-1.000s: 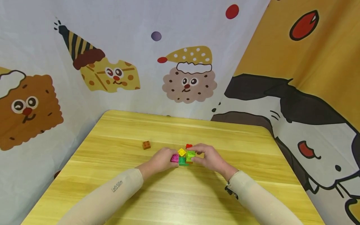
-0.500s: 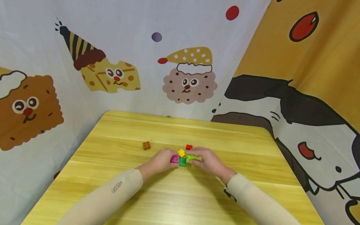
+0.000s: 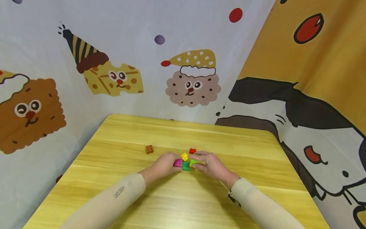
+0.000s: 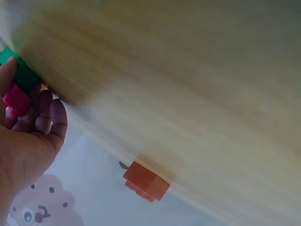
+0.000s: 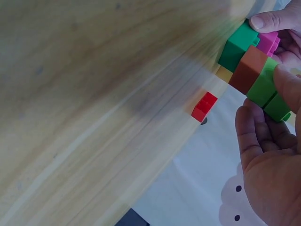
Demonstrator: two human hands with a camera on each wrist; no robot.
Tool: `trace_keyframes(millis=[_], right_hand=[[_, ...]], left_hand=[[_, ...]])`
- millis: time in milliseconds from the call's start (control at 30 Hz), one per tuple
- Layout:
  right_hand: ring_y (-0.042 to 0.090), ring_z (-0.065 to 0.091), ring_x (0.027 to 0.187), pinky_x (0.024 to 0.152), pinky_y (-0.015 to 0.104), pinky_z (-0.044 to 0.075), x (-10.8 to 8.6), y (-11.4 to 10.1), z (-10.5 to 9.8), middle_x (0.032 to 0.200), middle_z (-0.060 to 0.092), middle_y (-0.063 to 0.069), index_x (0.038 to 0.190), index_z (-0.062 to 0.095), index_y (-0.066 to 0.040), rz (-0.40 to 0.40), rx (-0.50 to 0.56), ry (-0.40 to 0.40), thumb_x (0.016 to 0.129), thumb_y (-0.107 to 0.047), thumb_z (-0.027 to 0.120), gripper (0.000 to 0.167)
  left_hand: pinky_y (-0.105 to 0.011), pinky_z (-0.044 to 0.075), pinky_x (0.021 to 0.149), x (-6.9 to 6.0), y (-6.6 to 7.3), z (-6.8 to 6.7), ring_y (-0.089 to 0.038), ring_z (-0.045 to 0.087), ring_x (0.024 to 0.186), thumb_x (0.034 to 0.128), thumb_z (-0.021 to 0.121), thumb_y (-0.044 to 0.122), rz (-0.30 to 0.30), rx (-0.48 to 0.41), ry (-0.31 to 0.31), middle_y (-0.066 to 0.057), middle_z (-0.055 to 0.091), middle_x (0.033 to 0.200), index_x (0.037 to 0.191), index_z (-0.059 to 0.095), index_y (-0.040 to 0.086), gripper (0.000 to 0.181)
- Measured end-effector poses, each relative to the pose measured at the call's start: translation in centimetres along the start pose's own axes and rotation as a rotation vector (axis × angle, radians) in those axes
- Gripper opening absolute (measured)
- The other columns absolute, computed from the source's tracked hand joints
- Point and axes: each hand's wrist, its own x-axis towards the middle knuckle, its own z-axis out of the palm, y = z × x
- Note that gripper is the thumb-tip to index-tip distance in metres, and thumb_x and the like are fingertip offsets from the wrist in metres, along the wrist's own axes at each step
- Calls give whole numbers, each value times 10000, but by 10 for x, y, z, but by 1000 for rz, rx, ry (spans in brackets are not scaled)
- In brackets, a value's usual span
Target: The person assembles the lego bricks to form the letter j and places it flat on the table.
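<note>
Joined toy blocks (image 3: pixel 185 164) mid-table (image 3: pixel 183 200), between hands. Left hand (image 3: pixel 164 164) pinches pink block (image 4: pixel 18 100) and green block (image 4: pixel 25 76); right hand (image 3: pixel 214 165) pinches lime block (image 5: pixel 261 84). Likely light, stiff, smooth, sturdy; best held by flat sides, clear of studs.

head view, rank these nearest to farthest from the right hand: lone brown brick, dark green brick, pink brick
1. Dark green brick: just left of the right hand.
2. Pink brick: next one left, at the left hand.
3. Lone brown brick: farthest left, standing apart.
</note>
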Motion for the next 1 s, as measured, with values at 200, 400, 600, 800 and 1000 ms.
trace_keyframes(millis=[200,400,600,800,1000], right_hand=[[269,572,1223,885,317,531,-1,0,-1,1325,606,180,1332,647,-205,-8,0,0,865,-149,780,489],[270,571,1227,871,288,530,0,-1,-1,1325,608,174,1335,643,-204,-19,-13,10,868,-161,776,488],[260,562,1242,871,296,535,0,-1,0,1326,617,128,1355,625,-189,-42,-59,-16,876,-166,768,500],[253,557,1250,902,312,523,1,-1,1,1331,615,86,1371,609,-204,-56,-96,-23,885,-171,760,511],[260,567,1238,895,321,531,0,-2,1,1331,615,100,1386,593,-207,-76,-134,-36,884,-174,760,531]], left_hand=[[-257,492,697,0,1,-1,-71,554,747,809,837,312,8,-9,-4,89,626,813,1098,730,95,376],[-265,494,705,1,2,-3,-76,554,754,811,836,311,2,-5,-5,83,626,817,1112,727,90,390],[-223,478,646,0,1,-2,-54,540,701,811,836,303,0,-23,-16,109,602,782,1102,727,96,374],[-212,466,594,1,1,-2,-52,527,652,812,836,289,8,-41,-13,123,561,726,1056,727,105,325],[-213,471,606,1,0,-1,-50,533,661,811,837,293,7,-42,-17,122,572,741,1069,730,98,341]])
